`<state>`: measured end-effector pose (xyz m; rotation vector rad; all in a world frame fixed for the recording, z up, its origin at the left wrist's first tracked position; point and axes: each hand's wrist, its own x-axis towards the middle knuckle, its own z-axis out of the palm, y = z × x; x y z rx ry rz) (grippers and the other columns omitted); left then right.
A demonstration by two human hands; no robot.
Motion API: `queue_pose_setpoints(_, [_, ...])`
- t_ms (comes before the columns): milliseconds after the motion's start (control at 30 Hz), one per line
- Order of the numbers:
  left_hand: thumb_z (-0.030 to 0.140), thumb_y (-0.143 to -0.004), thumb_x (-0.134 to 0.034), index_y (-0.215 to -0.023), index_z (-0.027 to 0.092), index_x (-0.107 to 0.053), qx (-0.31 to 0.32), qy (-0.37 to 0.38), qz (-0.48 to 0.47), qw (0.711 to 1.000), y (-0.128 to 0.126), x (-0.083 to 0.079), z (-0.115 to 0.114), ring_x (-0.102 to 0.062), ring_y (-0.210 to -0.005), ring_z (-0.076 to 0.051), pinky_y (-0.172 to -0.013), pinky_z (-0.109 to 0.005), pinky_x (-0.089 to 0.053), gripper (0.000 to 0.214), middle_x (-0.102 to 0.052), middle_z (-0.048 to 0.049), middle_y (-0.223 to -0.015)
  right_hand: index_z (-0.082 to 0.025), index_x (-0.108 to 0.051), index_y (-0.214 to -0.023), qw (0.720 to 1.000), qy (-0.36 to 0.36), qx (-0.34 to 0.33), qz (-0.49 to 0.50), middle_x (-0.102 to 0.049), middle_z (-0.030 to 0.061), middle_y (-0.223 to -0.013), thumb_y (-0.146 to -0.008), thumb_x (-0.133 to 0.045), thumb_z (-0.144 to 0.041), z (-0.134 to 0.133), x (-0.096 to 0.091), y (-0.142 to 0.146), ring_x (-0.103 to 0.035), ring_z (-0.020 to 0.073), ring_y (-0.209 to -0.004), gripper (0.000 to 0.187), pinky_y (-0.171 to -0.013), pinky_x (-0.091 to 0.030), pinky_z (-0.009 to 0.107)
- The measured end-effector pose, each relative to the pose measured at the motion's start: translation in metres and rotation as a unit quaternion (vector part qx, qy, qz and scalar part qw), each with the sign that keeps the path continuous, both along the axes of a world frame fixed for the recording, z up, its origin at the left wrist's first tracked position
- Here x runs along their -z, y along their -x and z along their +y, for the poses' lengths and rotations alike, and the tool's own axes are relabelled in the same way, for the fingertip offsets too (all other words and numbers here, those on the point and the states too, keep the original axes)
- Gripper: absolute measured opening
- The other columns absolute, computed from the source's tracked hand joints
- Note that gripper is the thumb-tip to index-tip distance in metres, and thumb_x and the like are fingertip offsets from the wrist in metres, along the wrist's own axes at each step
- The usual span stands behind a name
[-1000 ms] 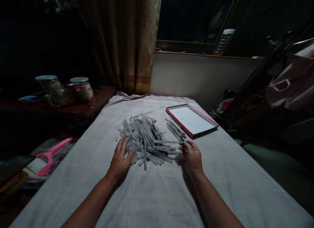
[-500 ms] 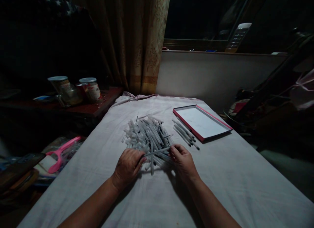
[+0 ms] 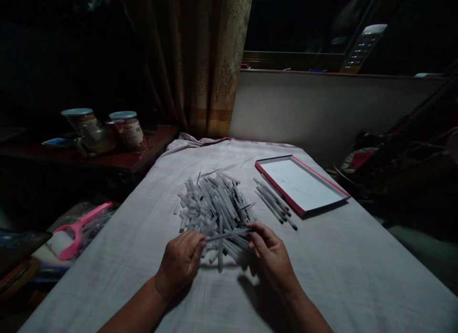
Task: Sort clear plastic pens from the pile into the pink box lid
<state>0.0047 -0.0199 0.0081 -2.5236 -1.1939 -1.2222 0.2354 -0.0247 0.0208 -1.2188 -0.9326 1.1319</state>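
Observation:
Between my two hands a slim greyish pen [image 3: 227, 235] is held nearly level, over the near edge of a heap. My left hand [image 3: 182, 257] is closed round its left end. At the other end, the thumb and forefinger of my right hand [image 3: 272, 254] pinch the dark tip. The heap [image 3: 216, 202] is made of many translucent pen parts, including tubes and short pale cap-like pieces. Right of it, several dark-ended pens [image 3: 274, 199] lie side by side on the white cloth.
A shallow red-edged tray [image 3: 304, 186] with a white inside lies at the right, beside the row of pens. White cloth [image 3: 322, 275] covers the table. On a dark red side table [image 3: 150, 149] at left stand lidded jars [image 3: 131, 132] and a glass mug [image 3: 96, 141].
The view has shifted slightly. Both hands still hold the pen; they sit a little nearer to me, and the right forefinger and thumb have shifted at its dark end.

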Motion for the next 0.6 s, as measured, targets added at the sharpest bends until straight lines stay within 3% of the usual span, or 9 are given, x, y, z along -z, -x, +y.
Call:
queue_pose_setpoints(133, [0.030, -0.102, -0.035, -0.089, 0.019, -0.059, 0.014, 0.014, 0.010, 1.000, -0.002, 0.000, 0.000, -0.064, -0.063, -0.015, -0.061, -0.026, -0.050, 0.030, -0.068, -0.0033, -0.072, -0.019, -0.073, -0.067, 1.000, 0.004, 0.004, -0.029, -0.063, 0.0004, -0.058, -0.060, -0.082, -0.052, 0.000, 0.002, -0.006, -0.055, 0.0146, -0.057, 0.035, -0.058, -0.047, 0.026])
queue_pose_setpoints(367, [0.026, -0.101, -0.035, -0.080, 0.020, -0.060, 0.018, 0.076, -0.011, 0.997, 0.002, 0.001, 0.002, -0.061, -0.058, -0.014, -0.057, -0.025, -0.048, 0.034, -0.066, -0.0019, -0.067, -0.022, -0.080, -0.078, 0.998, -0.027, -0.028, -0.043, -0.073, 0.0062, -0.082, -0.062, -0.083, -0.041, 0.001, 0.005, -0.014, -0.064, 0.0207, -0.077, 0.025, -0.068, -0.051, 0.030])
queue_pose_setpoints(467, [0.027, -0.101, -0.037, -0.083, 0.019, -0.061, 0.019, 0.071, -0.007, 0.997, 0.004, 0.001, 0.003, -0.063, -0.061, -0.014, -0.059, -0.025, -0.049, 0.031, -0.068, -0.0026, -0.070, -0.022, -0.079, -0.082, 0.999, 0.026, -0.012, -0.016, -0.071, 0.0042, -0.073, -0.061, -0.083, -0.046, 0.003, 0.005, -0.014, -0.059, 0.0165, -0.062, 0.032, -0.057, -0.047, 0.026])
queue_pose_setpoints(600, [0.029, -0.101, -0.037, -0.084, 0.019, -0.061, 0.030, 0.073, 0.006, 0.997, 0.004, 0.001, 0.003, -0.063, -0.060, -0.014, -0.058, -0.025, -0.049, 0.031, -0.067, -0.0028, -0.070, -0.019, -0.071, -0.063, 0.999, 0.032, -0.022, -0.030, -0.060, -0.0003, -0.057, -0.059, -0.084, -0.045, 0.003, -0.001, -0.014, -0.053, 0.0138, -0.055, 0.030, -0.054, -0.044, 0.025])
